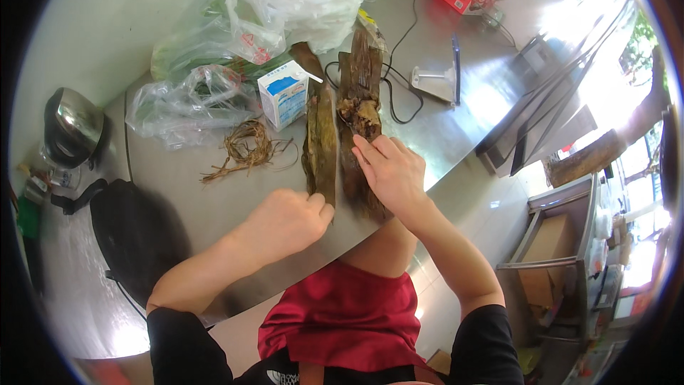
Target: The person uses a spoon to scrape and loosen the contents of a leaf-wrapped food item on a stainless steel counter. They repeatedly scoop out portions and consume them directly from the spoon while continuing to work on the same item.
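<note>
Two long strips of brown dried leaf or sheath lie side by side on the stainless steel table (219,208). My left hand (296,219) is curled over the near end of the left strip (322,155); its fingertips are hidden. Over the right strip (359,171) is my right hand (393,168), thumb and fingers brought together near a lumpy brown mass (365,115) on that strip. Whether the right hand pinches something small cannot be told. A coil of dry plant fibre (248,144) rests left of the strips, near a white and blue carton (283,96).
Clear plastic bags with green stalks (197,101) and a stack of white bags (320,10) stand at the back. A black cable (393,112) runs beside a white stand (435,83). At the left lie a black bag (133,235) and a metal kettle-like vessel (77,123).
</note>
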